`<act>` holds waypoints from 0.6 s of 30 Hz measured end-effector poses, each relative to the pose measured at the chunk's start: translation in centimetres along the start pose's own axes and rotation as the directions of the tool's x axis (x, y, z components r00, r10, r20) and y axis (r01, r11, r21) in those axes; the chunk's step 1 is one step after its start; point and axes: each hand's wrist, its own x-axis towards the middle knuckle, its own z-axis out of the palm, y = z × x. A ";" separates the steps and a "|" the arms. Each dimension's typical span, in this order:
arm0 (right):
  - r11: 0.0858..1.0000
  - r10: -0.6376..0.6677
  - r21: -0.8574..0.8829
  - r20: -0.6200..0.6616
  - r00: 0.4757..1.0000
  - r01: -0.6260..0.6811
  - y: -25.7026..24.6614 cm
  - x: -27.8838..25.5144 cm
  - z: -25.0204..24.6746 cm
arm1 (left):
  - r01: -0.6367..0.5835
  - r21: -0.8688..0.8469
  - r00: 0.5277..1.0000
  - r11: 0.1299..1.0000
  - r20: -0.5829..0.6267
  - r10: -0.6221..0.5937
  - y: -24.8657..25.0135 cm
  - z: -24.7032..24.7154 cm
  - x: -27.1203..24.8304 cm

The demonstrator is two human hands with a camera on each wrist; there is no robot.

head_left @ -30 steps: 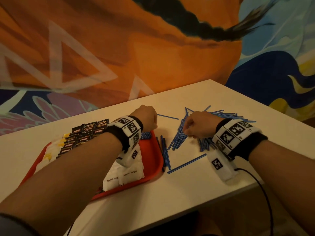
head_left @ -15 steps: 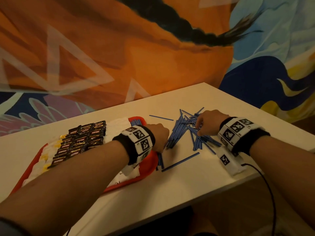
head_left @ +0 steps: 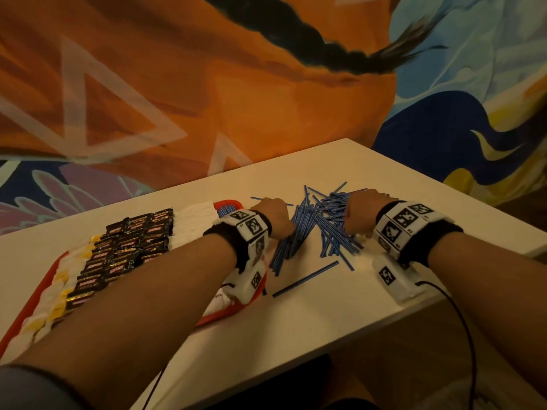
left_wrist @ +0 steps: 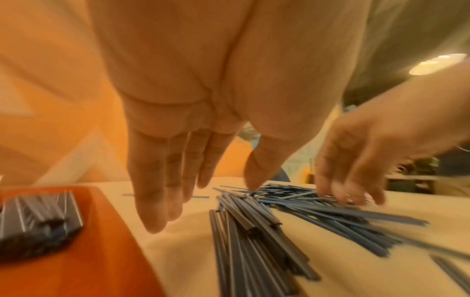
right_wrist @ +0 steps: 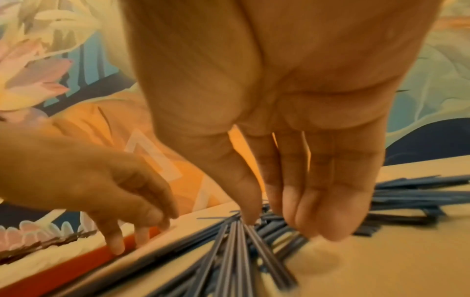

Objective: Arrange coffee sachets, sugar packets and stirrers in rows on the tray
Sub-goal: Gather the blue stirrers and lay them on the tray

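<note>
Left hand point(head_left: 273, 216) moved off tray point(head_left: 228, 316), sachets point(head_left: 130, 244) apparently rowed inside

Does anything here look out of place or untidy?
Yes. Thin blue plastic stirrers lie in a crossed heap on the white table, beside the red tray rather than in rows; one lies apart.

Wall: mural point(head_left: 183, 93), orange w/ pale triangles, black brushstroke up top, blue & yellow shapes at right.
Table point(head_left: 296, 327): pale top, set vs. mural.
Cable point(head_left: 461, 321): dark, hangs off table's near edge.
</note>
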 end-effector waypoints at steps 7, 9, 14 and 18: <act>0.985 -0.096 0.154 0.079 0.992 0.083 -0.3 0.7 0.6 | 0.037 -0.075 0.992 0.997 0.126 -0.027 3.7 -0.1 2.6; 0.991 -0.053 0.127 0.045 0.998 0.047 0.4 0.9 0.4 | 0.010 -0.011 0.991 1.000 0.133 -0.008 4.9 0.6 3.1; 0.989 -0.070 0.143 0.194 0.978 0.043 1.6 1.0 1.1 | -0.037 0.088 0.995 0.995 0.097 0.028 5.9 1.5 4.5; 0.986 -0.083 0.162 0.220 0.972 0.048 1.5 1.3 1.2 | -0.045 0.162 0.995 0.986 0.090 0.031 5.2 1.3 5.1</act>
